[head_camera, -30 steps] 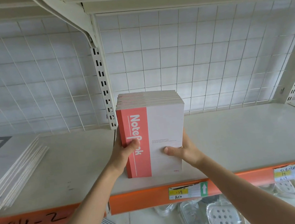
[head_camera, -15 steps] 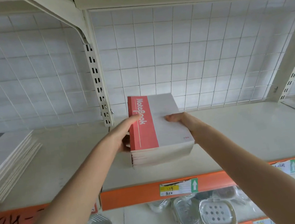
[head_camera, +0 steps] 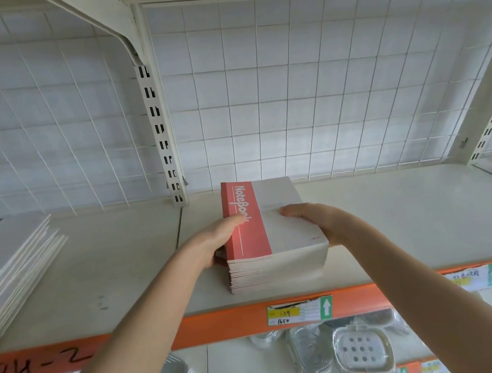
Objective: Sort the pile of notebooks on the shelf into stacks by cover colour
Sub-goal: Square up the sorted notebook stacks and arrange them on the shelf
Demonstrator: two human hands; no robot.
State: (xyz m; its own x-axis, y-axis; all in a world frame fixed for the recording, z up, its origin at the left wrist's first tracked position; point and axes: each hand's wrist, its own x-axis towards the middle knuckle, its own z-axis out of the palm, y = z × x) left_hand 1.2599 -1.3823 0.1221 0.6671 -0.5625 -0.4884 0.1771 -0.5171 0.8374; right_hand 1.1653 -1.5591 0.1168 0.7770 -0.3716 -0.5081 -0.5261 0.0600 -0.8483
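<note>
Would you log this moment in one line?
left hand and right hand hold red notebook stack | stack on shelf | grey stack left

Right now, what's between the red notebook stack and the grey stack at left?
Head view: bare shelf, plus the left hand gripping the red stack by its spine.

Left hand gripping, right hand gripping, forearms extended forward
</note>
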